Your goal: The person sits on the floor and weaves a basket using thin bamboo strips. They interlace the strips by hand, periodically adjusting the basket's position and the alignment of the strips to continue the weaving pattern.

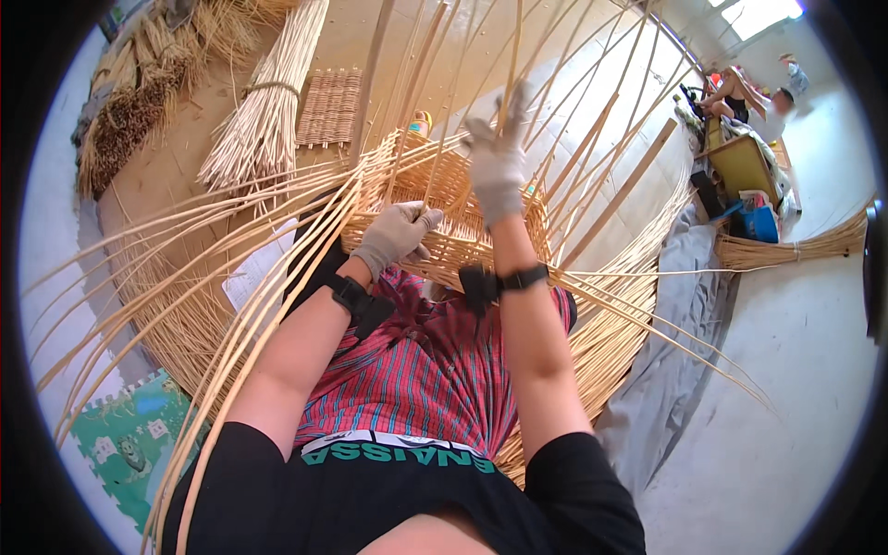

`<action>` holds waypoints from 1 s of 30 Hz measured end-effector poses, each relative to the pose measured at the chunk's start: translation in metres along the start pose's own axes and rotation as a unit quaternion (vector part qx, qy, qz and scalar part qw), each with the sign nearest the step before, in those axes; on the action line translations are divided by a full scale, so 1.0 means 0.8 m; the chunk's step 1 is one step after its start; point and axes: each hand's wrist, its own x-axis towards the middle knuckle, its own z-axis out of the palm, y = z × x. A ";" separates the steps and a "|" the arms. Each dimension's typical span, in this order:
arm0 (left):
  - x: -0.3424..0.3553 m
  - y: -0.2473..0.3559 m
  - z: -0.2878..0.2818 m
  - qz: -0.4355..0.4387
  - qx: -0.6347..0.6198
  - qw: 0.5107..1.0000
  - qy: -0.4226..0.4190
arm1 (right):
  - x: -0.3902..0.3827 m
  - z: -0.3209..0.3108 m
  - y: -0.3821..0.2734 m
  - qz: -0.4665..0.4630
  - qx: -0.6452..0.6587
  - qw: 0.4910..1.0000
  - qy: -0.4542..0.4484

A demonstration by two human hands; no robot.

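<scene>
A half-woven wicker basket (pixel 453 242) rests on my lap, with long rods fanning out from its sides. My left hand (pixel 400 233), in a pale work glove, is closed on the basket's near left wall, its thumb toward the inside. Above the right part of the basket is my right hand (pixel 498 162), also gloved, raised with its fingers spread. Upright rods pass close to those fingers, and I see none clearly gripped. Some fingers of the left hand are hidden by the weave.
Beyond the basket lie a bundle of rods (pixel 264 116) and a square woven panel (pixel 330 108). Loose rods (pixel 610 342) spread to the right beside grey sheeting (pixel 671 351). A green foam mat (pixel 139 444) is at lower left. Other people (pixel 740 97) sit at far right.
</scene>
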 end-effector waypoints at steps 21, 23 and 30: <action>0.004 0.016 0.083 0.205 0.276 0.938 0.050 | -0.201 -0.208 0.050 0.217 0.214 0.911 0.277; 0.005 0.048 0.091 0.022 0.230 0.971 -0.064 | -0.178 -0.194 0.019 0.221 0.185 0.924 0.252; 0.003 0.023 0.125 0.050 0.141 0.988 0.041 | 0.035 -0.101 0.003 -0.132 -0.139 0.981 -0.024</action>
